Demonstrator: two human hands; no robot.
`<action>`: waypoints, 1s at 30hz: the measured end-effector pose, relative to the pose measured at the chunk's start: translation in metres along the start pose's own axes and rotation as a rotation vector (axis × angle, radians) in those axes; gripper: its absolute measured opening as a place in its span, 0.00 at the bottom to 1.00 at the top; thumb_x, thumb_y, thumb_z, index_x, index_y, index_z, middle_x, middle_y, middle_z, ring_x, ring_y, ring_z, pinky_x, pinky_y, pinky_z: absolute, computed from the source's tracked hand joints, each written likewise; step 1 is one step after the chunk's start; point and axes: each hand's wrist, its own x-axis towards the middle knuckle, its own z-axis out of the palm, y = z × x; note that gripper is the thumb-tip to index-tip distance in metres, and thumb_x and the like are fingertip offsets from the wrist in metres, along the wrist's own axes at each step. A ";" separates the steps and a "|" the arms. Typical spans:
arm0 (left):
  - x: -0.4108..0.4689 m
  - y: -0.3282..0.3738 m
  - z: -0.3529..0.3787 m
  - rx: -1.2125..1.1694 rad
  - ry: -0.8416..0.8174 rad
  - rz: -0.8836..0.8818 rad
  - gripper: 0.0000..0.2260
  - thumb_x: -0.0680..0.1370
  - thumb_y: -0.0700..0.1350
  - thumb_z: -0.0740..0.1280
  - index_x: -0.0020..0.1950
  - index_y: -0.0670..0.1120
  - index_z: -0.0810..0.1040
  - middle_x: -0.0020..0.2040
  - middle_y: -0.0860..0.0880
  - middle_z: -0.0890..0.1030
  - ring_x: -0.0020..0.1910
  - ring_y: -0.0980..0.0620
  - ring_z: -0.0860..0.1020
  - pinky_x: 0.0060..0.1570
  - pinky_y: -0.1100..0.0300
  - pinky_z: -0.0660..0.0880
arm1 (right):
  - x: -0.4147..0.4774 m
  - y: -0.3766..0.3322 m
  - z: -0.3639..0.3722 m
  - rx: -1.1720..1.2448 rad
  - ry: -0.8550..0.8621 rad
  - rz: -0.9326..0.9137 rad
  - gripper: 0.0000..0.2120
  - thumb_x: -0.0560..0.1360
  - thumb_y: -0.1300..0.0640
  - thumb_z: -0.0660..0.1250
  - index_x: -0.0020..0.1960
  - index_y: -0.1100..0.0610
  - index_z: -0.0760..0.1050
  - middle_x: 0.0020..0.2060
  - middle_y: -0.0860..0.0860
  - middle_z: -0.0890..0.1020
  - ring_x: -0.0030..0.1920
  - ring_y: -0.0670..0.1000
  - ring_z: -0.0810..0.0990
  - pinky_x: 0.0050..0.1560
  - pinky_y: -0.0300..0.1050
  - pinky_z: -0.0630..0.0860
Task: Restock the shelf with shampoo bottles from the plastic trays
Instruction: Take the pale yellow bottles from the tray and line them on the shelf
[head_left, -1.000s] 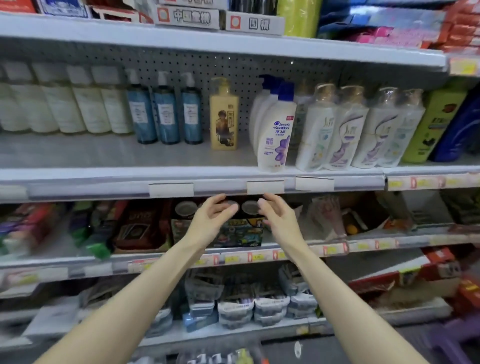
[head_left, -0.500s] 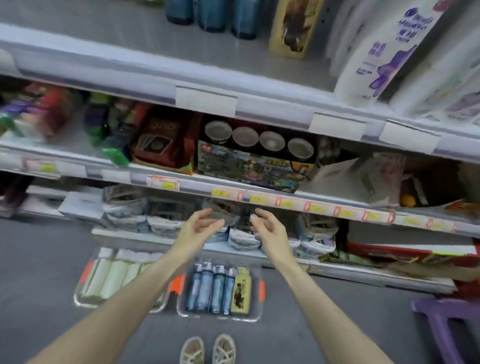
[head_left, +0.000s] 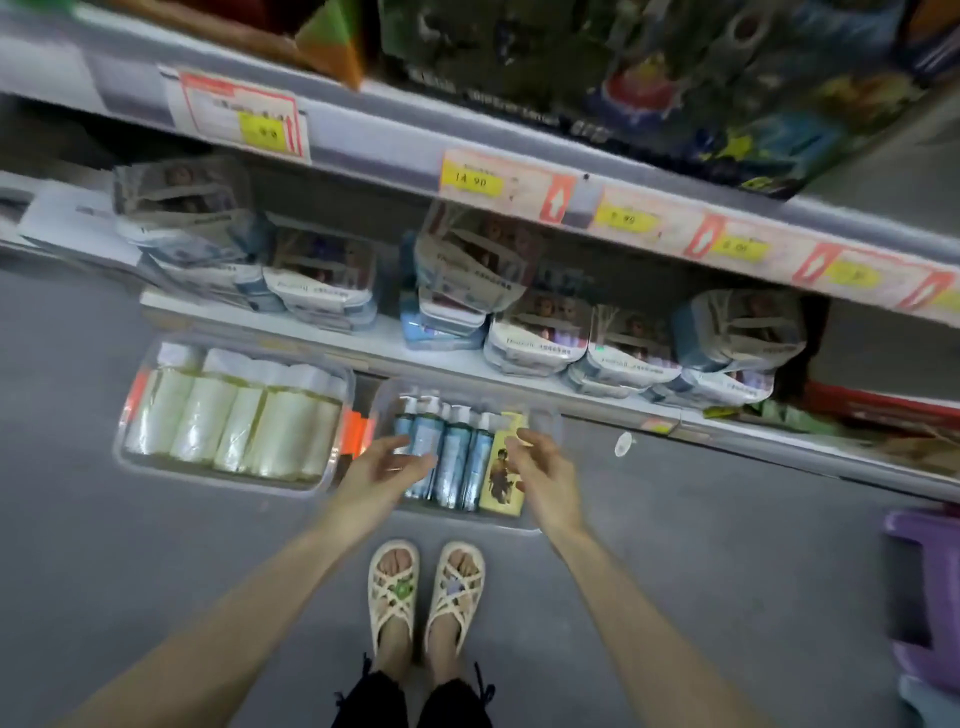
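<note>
Two clear plastic trays sit on the grey floor below the lowest shelf. The left tray (head_left: 124, 441) holds several pale cream bottles (head_left: 234, 426) lying side by side. The right tray (head_left: 550, 415) holds several blue pump bottles (head_left: 457, 452) and one yellow bottle (head_left: 501, 478) at its right side. My left hand (head_left: 387, 467) hovers over the blue bottles, fingers loosely spread and holding nothing. My right hand (head_left: 540, 462) hangs over the yellow bottle, fingers relaxed and empty. Whether either hand touches a bottle is unclear.
The bottom shelf (head_left: 374, 343) carries stacked packets in plastic wrap. Above it runs a shelf edge with yellow price tags (head_left: 470, 179). My feet in cream sandals (head_left: 426, 587) stand just in front of the right tray. A purple stool (head_left: 924, 597) stands at the right edge.
My view has swung down from the shampoo shelf to the floor trays. Both hands have dropped from shelf height to just above the right tray, still empty.
</note>
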 end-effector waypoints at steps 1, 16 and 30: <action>0.012 -0.013 0.005 0.000 0.002 -0.009 0.19 0.74 0.48 0.71 0.63 0.48 0.72 0.50 0.52 0.79 0.48 0.57 0.76 0.49 0.62 0.72 | 0.012 0.017 0.003 -0.006 0.000 0.017 0.03 0.78 0.54 0.67 0.51 0.49 0.76 0.42 0.52 0.80 0.45 0.50 0.78 0.52 0.48 0.73; 0.168 -0.184 0.062 -0.066 -0.002 -0.150 0.30 0.66 0.58 0.71 0.64 0.48 0.73 0.51 0.54 0.79 0.53 0.56 0.77 0.60 0.54 0.73 | 0.152 0.225 0.030 -0.035 0.105 0.122 0.05 0.77 0.51 0.67 0.52 0.49 0.76 0.43 0.46 0.81 0.38 0.38 0.78 0.41 0.33 0.73; 0.235 -0.241 0.089 -0.022 -0.050 -0.160 0.26 0.73 0.55 0.70 0.67 0.48 0.70 0.55 0.54 0.78 0.58 0.52 0.77 0.63 0.53 0.72 | 0.218 0.291 0.031 -0.104 0.159 0.133 0.16 0.75 0.45 0.68 0.57 0.49 0.68 0.50 0.44 0.79 0.51 0.45 0.78 0.54 0.44 0.72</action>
